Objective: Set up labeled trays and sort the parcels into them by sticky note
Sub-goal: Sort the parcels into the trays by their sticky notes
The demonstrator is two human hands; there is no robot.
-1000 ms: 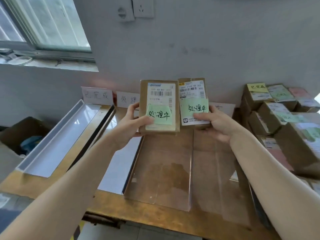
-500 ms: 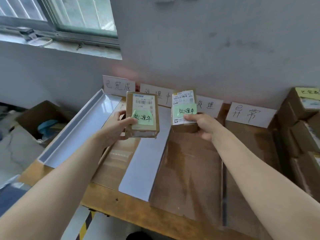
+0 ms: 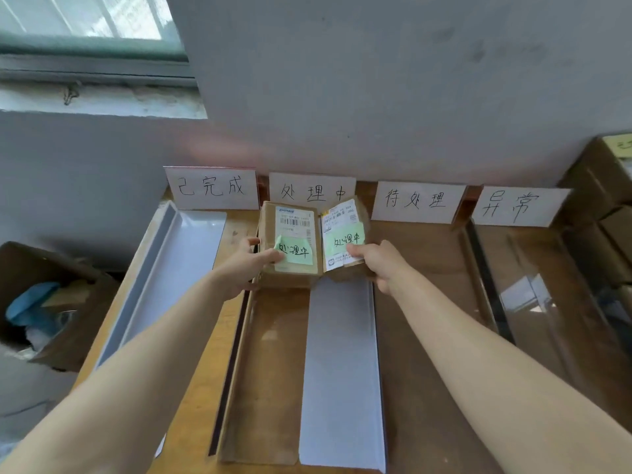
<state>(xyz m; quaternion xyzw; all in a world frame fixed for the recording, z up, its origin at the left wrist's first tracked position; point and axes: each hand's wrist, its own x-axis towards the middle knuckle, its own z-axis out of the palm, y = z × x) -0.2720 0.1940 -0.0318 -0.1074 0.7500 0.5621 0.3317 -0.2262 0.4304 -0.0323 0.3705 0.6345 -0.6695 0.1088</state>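
Two brown parcels, each with a green sticky note, lie side by side at the far end of the second tray (image 3: 273, 371). My left hand (image 3: 246, 265) grips the left parcel (image 3: 290, 230), thumb on its note. The right parcel (image 3: 342, 230) is held by my right hand (image 3: 379, 261), thumb on its note. Four white handwritten label cards lean on the wall: the first card (image 3: 212, 188), the second card (image 3: 313, 193) just behind the parcels, the third card (image 3: 419, 201) and the fourth card (image 3: 519, 206). A first clear tray (image 3: 164, 278) lies at the left.
More clear trays lie to the right, the third tray (image 3: 427, 336) and the fourth tray (image 3: 547, 302). Stacked brown parcels (image 3: 605, 200) stand at the right edge. An open cardboard box (image 3: 41, 302) with blue material sits on the floor at the left. The wooden table edge (image 3: 191, 422) is near me.
Both hands have moved the two parcels forward and down, from the air in front of me to the far end of the second tray below its label card.
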